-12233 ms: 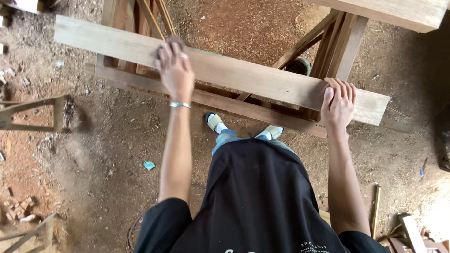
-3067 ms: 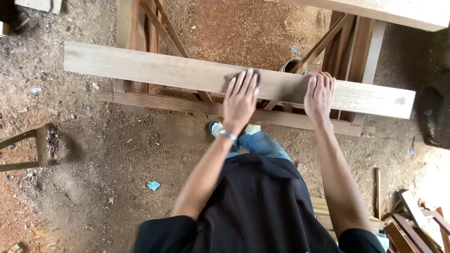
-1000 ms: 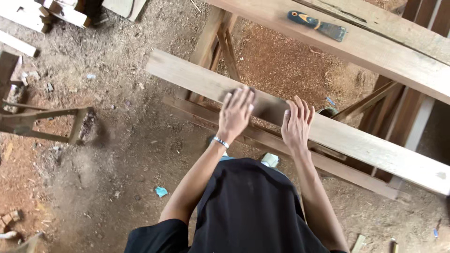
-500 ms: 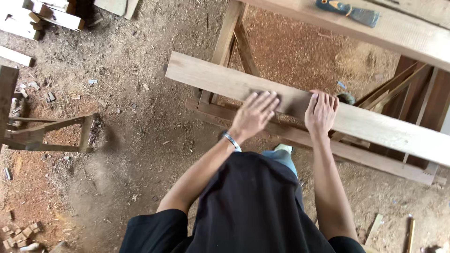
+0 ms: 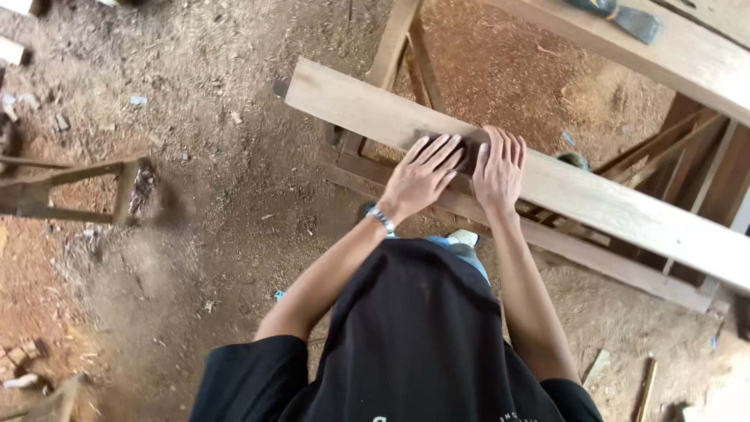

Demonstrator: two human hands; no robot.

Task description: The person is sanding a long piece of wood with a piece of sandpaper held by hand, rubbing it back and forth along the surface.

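Observation:
A long pale wooden plank (image 5: 594, 199) lies across a wooden frame (image 5: 391, 59), running from upper left to right. My left hand (image 5: 422, 176) rests flat on the plank, fingers spread, with a bracelet at the wrist. My right hand (image 5: 500, 168) lies flat beside it on the same plank, fingers together and pointing away from me. Between the two hands a small dark patch shows on the plank; I cannot tell what it is. Neither hand grips anything.
A second broad plank (image 5: 664, 59) crosses the top right with a blue-handled tool (image 5: 617, 14) on it. A low wooden stand (image 5: 70, 191) sits at the left on the sawdust-covered dirt floor. Wood scraps (image 5: 23, 363) lie at the lower left and lower right.
My hands have come closer together on the plank, the left sliding toward the right. The view has shifted, so the plank's left end now shows further right.

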